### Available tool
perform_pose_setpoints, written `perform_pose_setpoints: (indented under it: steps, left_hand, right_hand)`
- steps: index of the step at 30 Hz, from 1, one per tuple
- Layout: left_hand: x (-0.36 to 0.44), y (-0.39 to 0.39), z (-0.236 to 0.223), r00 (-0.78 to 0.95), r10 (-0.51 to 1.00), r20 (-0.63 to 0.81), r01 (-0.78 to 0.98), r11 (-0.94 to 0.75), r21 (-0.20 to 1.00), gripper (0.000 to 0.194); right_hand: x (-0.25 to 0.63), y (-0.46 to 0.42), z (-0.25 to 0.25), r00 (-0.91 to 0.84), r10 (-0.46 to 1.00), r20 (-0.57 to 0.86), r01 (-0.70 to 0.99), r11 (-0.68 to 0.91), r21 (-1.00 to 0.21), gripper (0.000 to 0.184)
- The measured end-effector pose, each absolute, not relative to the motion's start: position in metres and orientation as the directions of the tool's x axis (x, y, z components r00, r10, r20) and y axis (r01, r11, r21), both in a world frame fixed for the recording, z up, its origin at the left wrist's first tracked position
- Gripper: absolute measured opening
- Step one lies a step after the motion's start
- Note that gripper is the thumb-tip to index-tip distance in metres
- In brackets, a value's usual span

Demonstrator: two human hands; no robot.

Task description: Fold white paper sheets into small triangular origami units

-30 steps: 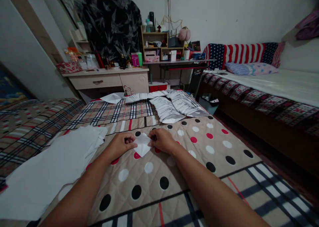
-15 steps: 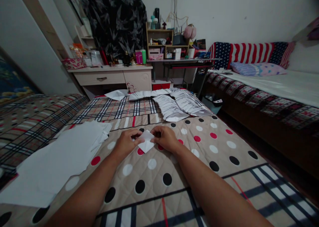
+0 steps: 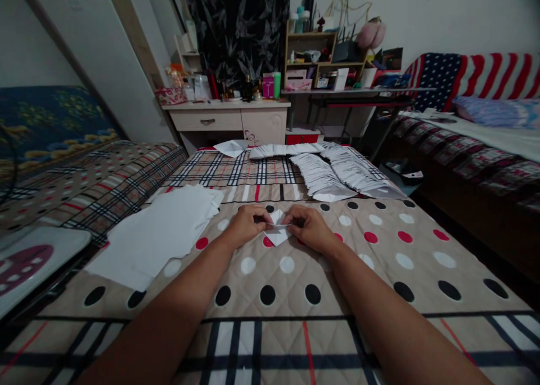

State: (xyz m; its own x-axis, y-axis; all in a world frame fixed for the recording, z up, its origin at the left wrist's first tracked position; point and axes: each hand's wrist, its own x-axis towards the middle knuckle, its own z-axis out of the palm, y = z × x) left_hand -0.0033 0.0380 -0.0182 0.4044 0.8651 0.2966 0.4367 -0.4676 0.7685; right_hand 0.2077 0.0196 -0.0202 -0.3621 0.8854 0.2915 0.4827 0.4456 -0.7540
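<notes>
Two bare forearms reach forward from the lower edge, slanting inward over a dotted and checked bedspread (image 3: 270, 267), so that the hands nearly meet in the middle. The left hand (image 3: 248, 224) comes in from the left with its fingers curled and its thumb and fingertips pinched together on the left edge of one small folded white paper (image 3: 278, 237); the right hand (image 3: 311, 227) mirrors it, fingers bent and pinched on the right edge. That paper sits between the two hands, just above or on the dots, one point toward the person; whether it touches the cloth I cannot tell. To the left lies one pile of white sheets (image 3: 156, 233), too closely overlapped to count, and beside it, at the edge of view, one white panel (image 3: 42, 261) with a purple patch. Beyond the hands are three rows of folded white pieces: one near row (image 3: 323, 177), one row to its right (image 3: 358, 171), and one thinner row (image 3: 284, 150) running crosswise behind; their pieces are too many to count. One separate white paper (image 3: 230, 147) lies left of the crosswise row. Farther back stands one pale cabinet (image 3: 228, 119).
</notes>
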Motion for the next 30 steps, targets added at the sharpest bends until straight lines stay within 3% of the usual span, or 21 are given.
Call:
perform_pose_setpoints:
  steps: [11, 30]
  left_hand:
    - [-0.011, 0.041, -0.021, 0.506, 0.805, 0.309, 0.354, -0.52, 0.777, 0.016]
    - [-0.012, 0.034, -0.01, 0.577, 0.747, 0.331, 0.334, -0.585, 0.739, 0.017]
  right_hand:
    - [0.206, 0.017, -0.017, -0.514, 0.773, 0.372, 0.448, 0.612, -0.652, 0.031]
    - [0.201, 0.013, -0.007, -0.598, 0.715, 0.362, 0.434, 0.668, -0.605, 0.031]
